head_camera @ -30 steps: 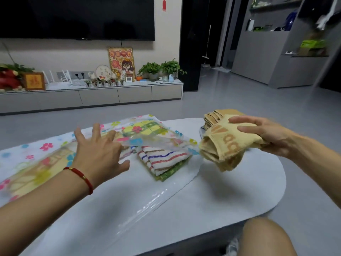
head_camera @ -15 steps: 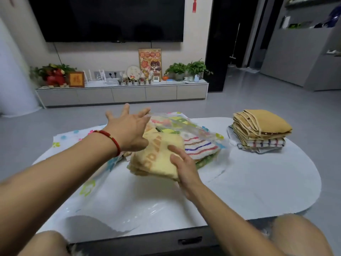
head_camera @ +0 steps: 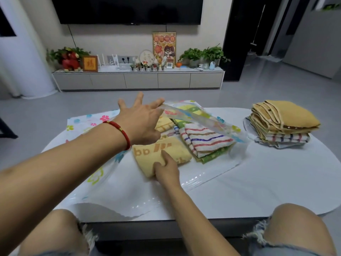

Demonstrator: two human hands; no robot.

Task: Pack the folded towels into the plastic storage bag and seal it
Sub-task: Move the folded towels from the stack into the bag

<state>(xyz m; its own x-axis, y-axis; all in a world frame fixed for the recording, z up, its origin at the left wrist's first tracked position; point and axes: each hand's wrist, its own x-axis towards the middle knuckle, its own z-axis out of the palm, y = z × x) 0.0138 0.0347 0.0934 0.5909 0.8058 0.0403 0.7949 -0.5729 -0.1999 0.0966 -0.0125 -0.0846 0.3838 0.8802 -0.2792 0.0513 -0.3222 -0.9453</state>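
Observation:
A clear plastic storage bag [head_camera: 118, 189] with flower prints lies on the white table [head_camera: 276, 182], its mouth facing right. My left hand [head_camera: 142, 122], fingers spread and straight, lifts the bag's upper layer [head_camera: 199, 117]. Inside the mouth lie a striped towel [head_camera: 206, 139] on a green one [head_camera: 212, 157]. My right hand [head_camera: 166, 169] grips the near edge of a folded yellow towel [head_camera: 147, 157], which rests on the bag's lower layer just left of the striped towel. Further towels deeper in the bag are partly hidden by my left hand.
A stack of several folded towels [head_camera: 282, 124], mustard ones on top, stands at the table's right end. My knees [head_camera: 299, 230] are at the near table edge. A low TV cabinet [head_camera: 138, 80] with plants and ornaments stands across the floor.
My right hand has carried the yellow towel from the right over to the bag's mouth and set it down beside the striped towel. My left hand has raised the bag's upper layer.

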